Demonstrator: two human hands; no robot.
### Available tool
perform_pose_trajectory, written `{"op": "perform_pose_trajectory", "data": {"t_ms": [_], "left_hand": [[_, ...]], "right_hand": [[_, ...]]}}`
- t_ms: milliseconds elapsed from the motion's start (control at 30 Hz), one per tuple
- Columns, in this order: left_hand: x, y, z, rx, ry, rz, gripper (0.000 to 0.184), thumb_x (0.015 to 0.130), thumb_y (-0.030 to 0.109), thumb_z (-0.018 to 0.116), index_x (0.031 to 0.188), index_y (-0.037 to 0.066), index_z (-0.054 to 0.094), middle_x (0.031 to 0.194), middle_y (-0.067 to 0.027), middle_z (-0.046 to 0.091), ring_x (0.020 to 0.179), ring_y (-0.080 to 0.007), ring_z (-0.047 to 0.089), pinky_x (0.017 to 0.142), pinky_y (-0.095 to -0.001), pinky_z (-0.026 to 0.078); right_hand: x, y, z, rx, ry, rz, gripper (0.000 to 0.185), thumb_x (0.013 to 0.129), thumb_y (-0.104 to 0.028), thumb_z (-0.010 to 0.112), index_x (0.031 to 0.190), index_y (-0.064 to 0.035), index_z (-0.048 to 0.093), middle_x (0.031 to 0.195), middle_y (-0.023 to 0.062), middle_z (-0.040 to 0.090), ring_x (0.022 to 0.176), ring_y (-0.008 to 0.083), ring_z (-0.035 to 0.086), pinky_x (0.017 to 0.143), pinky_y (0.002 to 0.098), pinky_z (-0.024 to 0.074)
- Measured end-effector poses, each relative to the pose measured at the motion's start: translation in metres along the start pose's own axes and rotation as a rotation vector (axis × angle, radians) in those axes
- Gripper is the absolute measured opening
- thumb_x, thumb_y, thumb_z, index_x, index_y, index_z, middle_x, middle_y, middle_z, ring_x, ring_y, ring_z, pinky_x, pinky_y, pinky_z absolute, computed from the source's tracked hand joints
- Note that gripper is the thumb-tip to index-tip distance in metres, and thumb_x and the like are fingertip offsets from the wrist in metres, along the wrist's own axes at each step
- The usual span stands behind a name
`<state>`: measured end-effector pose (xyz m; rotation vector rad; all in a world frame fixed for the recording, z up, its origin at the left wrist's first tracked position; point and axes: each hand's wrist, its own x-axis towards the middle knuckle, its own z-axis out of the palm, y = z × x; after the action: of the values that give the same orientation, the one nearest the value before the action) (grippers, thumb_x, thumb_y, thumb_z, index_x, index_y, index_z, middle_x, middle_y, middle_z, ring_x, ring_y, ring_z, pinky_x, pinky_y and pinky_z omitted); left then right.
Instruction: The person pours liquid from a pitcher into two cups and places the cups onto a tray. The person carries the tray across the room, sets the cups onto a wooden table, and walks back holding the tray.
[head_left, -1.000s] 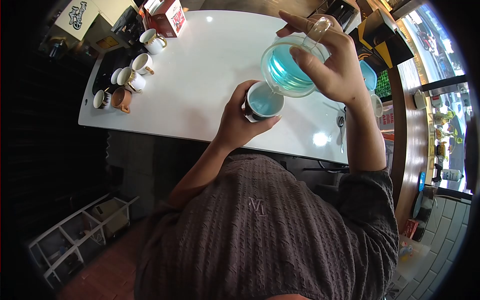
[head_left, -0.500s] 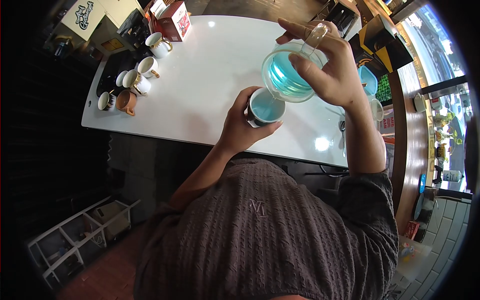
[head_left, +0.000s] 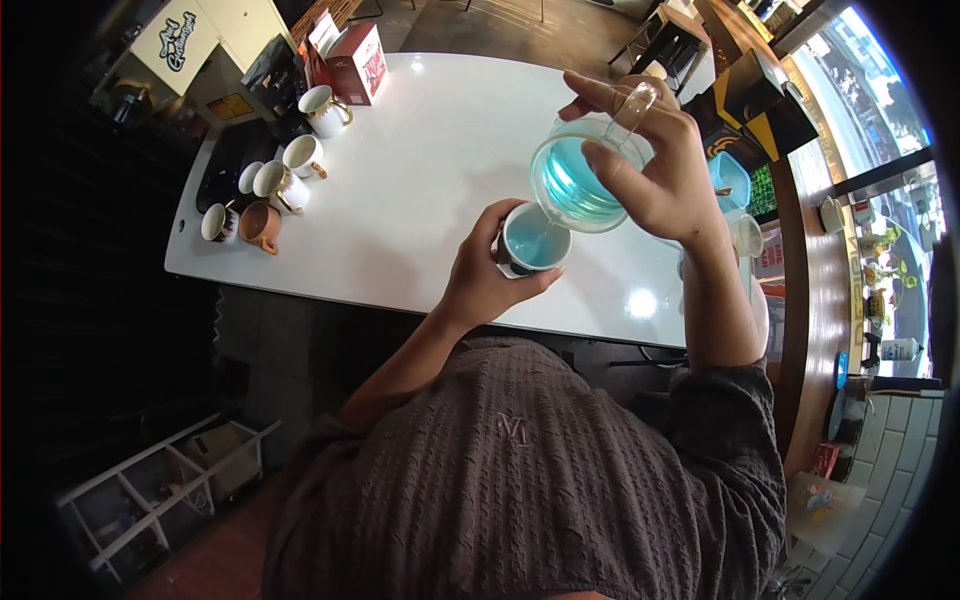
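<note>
My left hand (head_left: 480,275) is wrapped round a white-rimmed cup (head_left: 522,216), holding it over the near part of the table. Light blue liquid (head_left: 541,245) stands inside the cup. Above it, my right hand (head_left: 660,170) grips a clear glass jug (head_left: 543,165) by its handle. The jug is tilted left with its lip over the cup's far edge, and blue liquid shows through its glass. A thin trickle seems to run from the lip into the cup.
Several mugs (head_left: 282,186) stand on the left end of the white table (head_left: 430,130), a brown cup (head_left: 260,226) among them. Behind them is a red and white box (head_left: 358,65). A light blue container (head_left: 730,180) and a black box (head_left: 750,100) are at the right.
The table and everything on it sit slightly lower in view, as the head view has shifted. Both hands keep their grips, with the jug still tilted over the cup.
</note>
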<state>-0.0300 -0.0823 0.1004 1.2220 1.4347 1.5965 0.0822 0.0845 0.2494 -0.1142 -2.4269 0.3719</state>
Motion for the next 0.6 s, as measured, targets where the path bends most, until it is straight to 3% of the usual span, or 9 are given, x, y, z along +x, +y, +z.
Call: {"op": "perform_pose_trajectory", "data": {"t_ms": [67, 600], "left_hand": [[0.001, -0.007, -0.002, -0.038, 0.006, 0.031, 0.071, 0.074, 0.015, 0.086, 0.130, 0.004, 0.045, 0.119, -0.0108, 0.058, 0.111, -0.0199, 0.061, 0.090, -0.0348, 0.055], [0.018, -0.008, -0.014, -0.072, -0.114, 0.036, 0.069, 0.074, 0.017, 0.086, 0.129, 0.003, 0.046, 0.117, -0.0111, 0.059, 0.108, -0.0198, 0.062, 0.088, -0.0341, 0.056]], "right_hand": [[0.001, -0.001, 0.001, -0.004, 0.000, 0.015, 0.051, 0.073, -0.027, 0.065, 0.117, -0.0019, 0.071, 0.099, 0.0093, 0.074, 0.095, 0.0268, 0.060, 0.096, 0.0398, 0.0447], [-0.002, -0.008, 0.002, -0.066, 0.054, 0.100, 0.051, 0.073, -0.029, 0.064, 0.114, -0.0005, 0.072, 0.095, 0.0114, 0.074, 0.092, 0.0270, 0.059, 0.093, 0.0397, 0.0454]]}}
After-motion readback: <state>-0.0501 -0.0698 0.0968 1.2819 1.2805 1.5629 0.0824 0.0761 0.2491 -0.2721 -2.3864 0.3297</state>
